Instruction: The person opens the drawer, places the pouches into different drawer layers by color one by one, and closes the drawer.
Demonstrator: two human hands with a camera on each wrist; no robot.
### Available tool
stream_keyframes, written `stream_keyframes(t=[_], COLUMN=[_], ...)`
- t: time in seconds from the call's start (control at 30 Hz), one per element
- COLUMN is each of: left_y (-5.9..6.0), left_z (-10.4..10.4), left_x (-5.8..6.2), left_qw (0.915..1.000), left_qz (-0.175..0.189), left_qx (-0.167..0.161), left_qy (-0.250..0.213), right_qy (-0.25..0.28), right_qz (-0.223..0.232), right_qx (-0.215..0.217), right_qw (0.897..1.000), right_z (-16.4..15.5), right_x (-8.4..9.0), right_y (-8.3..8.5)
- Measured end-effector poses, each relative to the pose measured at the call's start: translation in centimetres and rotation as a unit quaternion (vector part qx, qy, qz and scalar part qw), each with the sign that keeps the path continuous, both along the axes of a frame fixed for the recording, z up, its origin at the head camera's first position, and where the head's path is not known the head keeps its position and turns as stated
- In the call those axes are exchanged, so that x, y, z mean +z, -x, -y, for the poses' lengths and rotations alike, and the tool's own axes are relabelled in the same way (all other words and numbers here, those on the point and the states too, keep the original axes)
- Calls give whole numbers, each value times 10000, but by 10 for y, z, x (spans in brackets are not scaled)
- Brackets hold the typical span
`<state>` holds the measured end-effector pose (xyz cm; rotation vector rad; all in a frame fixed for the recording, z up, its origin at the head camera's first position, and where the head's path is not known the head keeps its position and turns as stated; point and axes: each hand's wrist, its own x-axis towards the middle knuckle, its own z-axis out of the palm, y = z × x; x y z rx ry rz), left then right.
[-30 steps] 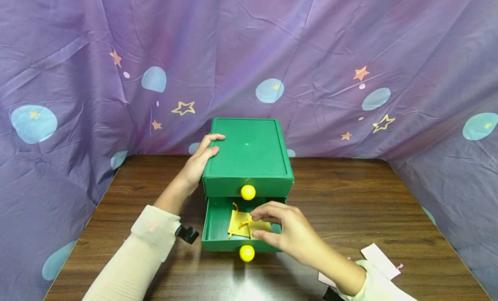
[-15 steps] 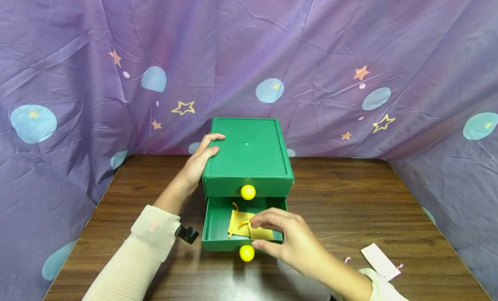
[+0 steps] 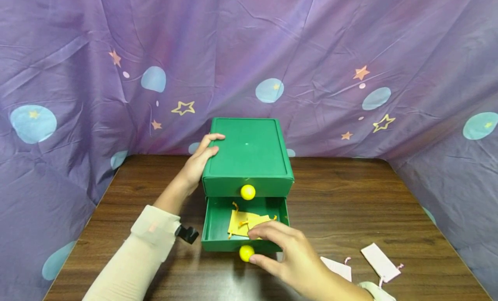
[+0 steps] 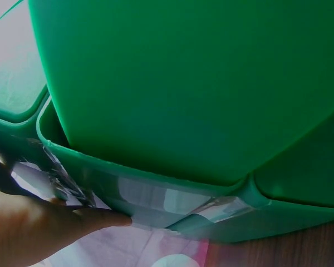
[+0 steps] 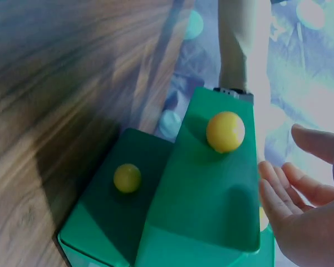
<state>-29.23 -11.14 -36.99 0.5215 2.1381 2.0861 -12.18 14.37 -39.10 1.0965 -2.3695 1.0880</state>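
Note:
A green drawer chest (image 3: 247, 152) with yellow ball knobs stands on the table, its middle drawer (image 3: 218, 223) pulled out. Inside that drawer lie two yellow drawstring pouches (image 3: 237, 226), overlapping each other. My left hand (image 3: 194, 164) rests against the chest's left side, fingertips over its top edge; the left wrist view has the hand (image 4: 39, 222) at the chest's wall. At the drawer's front, my right hand (image 3: 293, 255) has its thumb tip by the drawer knob (image 3: 246, 253) and its fingers above the drawer's front edge. In the right wrist view, nothing is in this hand (image 5: 312, 206).
Two pale pink drawstring pouches lie on the wooden table (image 3: 350, 197) at the right: one pouch (image 3: 380, 262) farther out, another pouch (image 3: 338, 267) partly behind my right arm. A purple curtain (image 3: 249, 54) with stars hangs behind the table and at both sides.
My right hand has moved back toward me, from over the yellow pouches to the drawer's front. More of the right-hand yellow pouch and its cord shows. The left hand has stayed put.

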Motion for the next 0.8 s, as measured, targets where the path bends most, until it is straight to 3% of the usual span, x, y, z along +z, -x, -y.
stream_keyframes(t=[0.2,0.43,0.63,0.8], left_y=[0,-1,0,0], left_z=[0,1,1,0], left_x=[0,0,-1,0], left_qw=[10000,10000,10000,10000], left_qz=[-16,17,5,13], left_qx=[-15,-21,-44,-22], left_qy=[-12,-3,-71,-43], right_qy=[111,101,-119,-444], right_qz=[-533,-701,-1013,-1499], right_qx=[204,235,-83,-499], right_qw=[9983,9972,9947,9864], right_z=[2,4,7,9], right_x=[-5,-13,-27,-35], right_y=[-6,-13,-17,-18])
